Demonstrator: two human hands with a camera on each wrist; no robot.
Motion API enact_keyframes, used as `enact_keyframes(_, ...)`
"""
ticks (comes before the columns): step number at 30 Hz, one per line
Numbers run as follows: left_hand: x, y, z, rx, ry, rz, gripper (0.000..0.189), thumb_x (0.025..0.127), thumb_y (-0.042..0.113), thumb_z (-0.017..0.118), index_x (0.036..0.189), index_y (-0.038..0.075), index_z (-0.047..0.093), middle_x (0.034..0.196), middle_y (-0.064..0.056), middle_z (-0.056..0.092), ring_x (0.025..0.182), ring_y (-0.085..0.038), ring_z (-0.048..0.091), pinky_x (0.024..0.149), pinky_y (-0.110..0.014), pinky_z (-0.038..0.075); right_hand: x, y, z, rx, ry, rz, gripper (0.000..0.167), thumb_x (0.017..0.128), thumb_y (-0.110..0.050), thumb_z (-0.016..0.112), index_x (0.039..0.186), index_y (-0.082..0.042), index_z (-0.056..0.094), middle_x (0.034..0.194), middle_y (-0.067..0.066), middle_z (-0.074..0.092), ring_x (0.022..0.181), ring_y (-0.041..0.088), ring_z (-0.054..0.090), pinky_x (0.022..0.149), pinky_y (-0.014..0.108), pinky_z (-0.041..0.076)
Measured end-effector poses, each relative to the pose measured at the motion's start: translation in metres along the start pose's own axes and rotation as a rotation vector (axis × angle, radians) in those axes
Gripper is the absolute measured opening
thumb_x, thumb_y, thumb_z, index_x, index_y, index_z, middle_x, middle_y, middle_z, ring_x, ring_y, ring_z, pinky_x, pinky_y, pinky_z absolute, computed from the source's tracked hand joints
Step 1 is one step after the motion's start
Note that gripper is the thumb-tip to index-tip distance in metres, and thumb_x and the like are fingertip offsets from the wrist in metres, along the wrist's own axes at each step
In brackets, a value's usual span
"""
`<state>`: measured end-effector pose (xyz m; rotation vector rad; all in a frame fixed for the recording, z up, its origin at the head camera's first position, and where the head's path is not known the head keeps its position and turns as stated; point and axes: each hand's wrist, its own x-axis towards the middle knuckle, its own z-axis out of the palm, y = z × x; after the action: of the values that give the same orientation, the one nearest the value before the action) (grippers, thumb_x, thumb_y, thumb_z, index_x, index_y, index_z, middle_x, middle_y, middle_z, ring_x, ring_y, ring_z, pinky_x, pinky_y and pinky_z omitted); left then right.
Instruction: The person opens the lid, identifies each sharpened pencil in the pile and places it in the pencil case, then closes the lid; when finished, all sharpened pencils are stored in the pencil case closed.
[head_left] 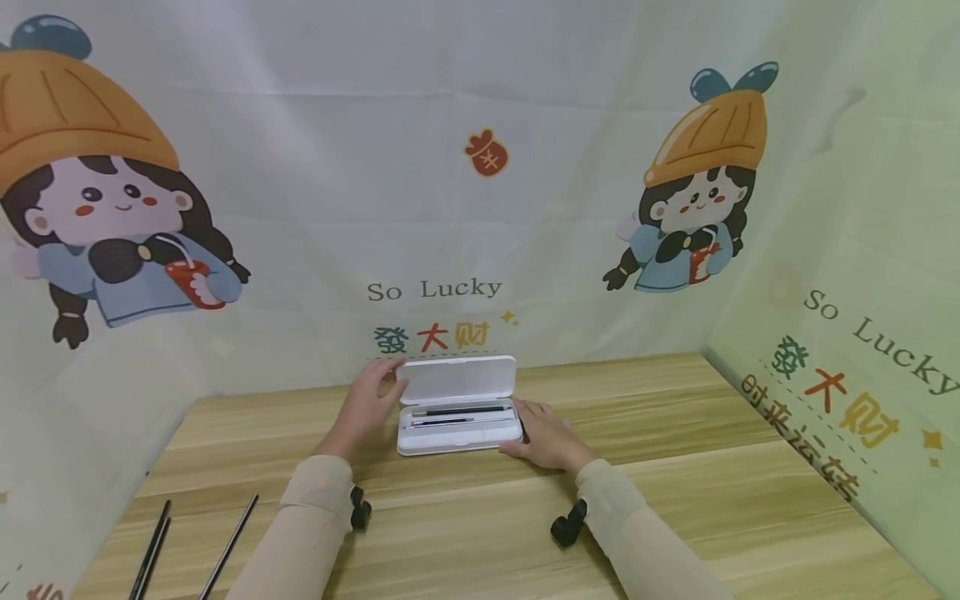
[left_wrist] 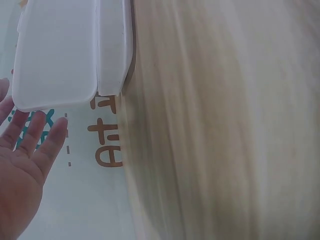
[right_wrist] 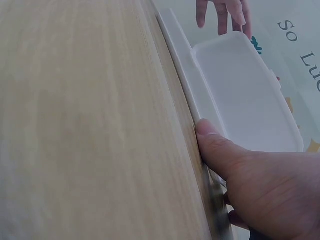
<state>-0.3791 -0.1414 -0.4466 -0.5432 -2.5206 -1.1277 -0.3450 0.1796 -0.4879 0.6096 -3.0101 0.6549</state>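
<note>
A white pencil case [head_left: 461,447] lies on the table with its hinged lid [head_left: 459,380] raised at the back. Inside it are a dark pen [head_left: 461,411] and a second slim pen [head_left: 441,422]. My left hand [head_left: 369,402] touches the lid's left edge with its fingers mostly straight, as the left wrist view shows. At the case's right end, my right hand [head_left: 547,435] holds on, thumb [right_wrist: 215,145] against the front side and fingers round the far side. Most of those fingers are hidden in the right wrist view.
Several thin dark sticks, including a pair [head_left: 153,550] and a single one [head_left: 229,546], lie at the front left of the wooden table [head_left: 465,533]. Printed cloth [head_left: 555,250] hangs behind the table and along its sides. A black wrist device [head_left: 568,523] sits by the right sleeve.
</note>
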Motion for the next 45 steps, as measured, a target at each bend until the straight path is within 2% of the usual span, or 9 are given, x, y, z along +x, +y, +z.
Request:
enact_keyframes(7,-0.001,0.0,-0.002,-0.028,0.013,-0.003,0.033,0.102,0.011,0.061,0.131,-0.004,0.06,0.131,-0.022,0.058,0.114,-0.036,0.059,0.101,-0.052,0.048,0.002,0.0,-0.001,0.026,-0.005,0.005,0.087,0.093,-0.051,0.069,0.16,-0.01,0.029,0.159,0.014,0.038,0.146,0.037,0.032,0.108,0.07,0.031)
enact_keyframes(12,-0.001,0.002,-0.004,-0.043,0.021,-0.01,0.023,0.104,0.013,0.057,0.12,-0.002,0.064,0.123,-0.018,0.062,0.109,-0.033,0.06,0.096,-0.05,0.05,0.008,0.001,-0.009,0.189,-0.005,-0.026,0.079,0.099,-0.037,0.066,0.157,0.001,0.029,0.156,0.022,0.04,0.144,0.041,0.036,0.115,0.061,0.03)
enact_keyframes(16,-0.002,0.003,-0.005,-0.05,0.011,-0.017,0.018,0.104,0.014,0.058,0.113,0.0,0.066,0.111,-0.015,0.065,0.102,-0.031,0.061,0.091,-0.048,0.051,0.012,-0.001,-0.023,0.356,-0.026,-0.008,0.071,0.106,-0.025,0.054,0.157,0.009,0.017,0.148,0.032,0.045,0.138,0.045,0.043,0.115,0.054,0.034)
enact_keyframes(18,-0.002,0.003,-0.005,-0.046,-0.001,-0.022,0.016,0.102,0.014,0.061,0.111,0.001,0.066,0.106,-0.013,0.066,0.099,-0.03,0.062,0.089,-0.047,0.052,0.015,-0.003,-0.032,0.395,-0.025,0.014,0.066,0.109,-0.025,0.048,0.158,0.006,0.017,0.145,0.03,0.049,0.135,0.044,0.047,0.113,0.055,0.037)
enact_keyframes(24,-0.004,0.001,-0.005,-0.026,-0.056,-0.062,0.015,0.099,0.018,0.068,0.106,0.004,0.068,0.101,-0.009,0.068,0.096,-0.026,0.062,0.086,-0.043,0.053,0.024,-0.008,-0.055,0.403,-0.003,0.025,0.054,0.111,-0.034,0.039,0.15,0.003,0.043,0.145,0.025,0.052,0.133,0.042,0.05,0.112,0.055,0.039)
enact_keyframes(31,-0.006,0.002,-0.005,-0.015,-0.074,-0.076,0.014,0.097,0.02,0.071,0.101,0.007,0.07,0.099,-0.006,0.068,0.094,-0.023,0.061,0.083,-0.04,0.052,0.03,-0.011,-0.066,0.415,-0.068,0.079,0.044,0.109,-0.031,0.048,0.135,0.001,0.061,0.131,0.02,0.063,0.115,0.033,0.062,0.101,0.054,0.049)
enact_keyframes(37,-0.008,0.002,-0.007,0.007,-0.103,-0.092,0.018,0.098,0.022,0.069,0.106,0.006,0.069,0.105,-0.009,0.068,0.102,-0.027,0.062,0.09,-0.046,0.053,0.033,-0.01,-0.076,0.416,-0.179,0.093,0.047,0.108,-0.035,0.05,0.138,0.0,0.058,0.131,0.022,0.061,0.117,0.033,0.06,0.101,0.052,0.049)
enact_keyframes(41,-0.011,0.002,-0.01,0.016,-0.18,-0.121,0.033,0.102,0.028,0.062,0.12,0.001,0.067,0.116,-0.015,0.067,0.113,-0.034,0.06,0.099,-0.052,0.049,0.033,-0.011,-0.08,0.421,-0.227,0.091,0.048,0.107,-0.037,0.051,0.138,-0.001,0.059,0.133,0.021,0.06,0.119,0.033,0.058,0.102,0.052,0.049)
enact_keyframes(45,-0.013,0.001,-0.013,0.028,-0.247,-0.114,0.045,0.104,0.031,0.057,0.131,-0.004,0.062,0.128,-0.021,0.064,0.121,-0.039,0.057,0.104,-0.055,0.046,0.033,-0.01,-0.08,0.415,-0.263,0.099,0.049,0.106,-0.038,0.052,0.139,-0.002,0.059,0.135,0.018,0.06,0.123,0.035,0.057,0.103,0.053,0.048)
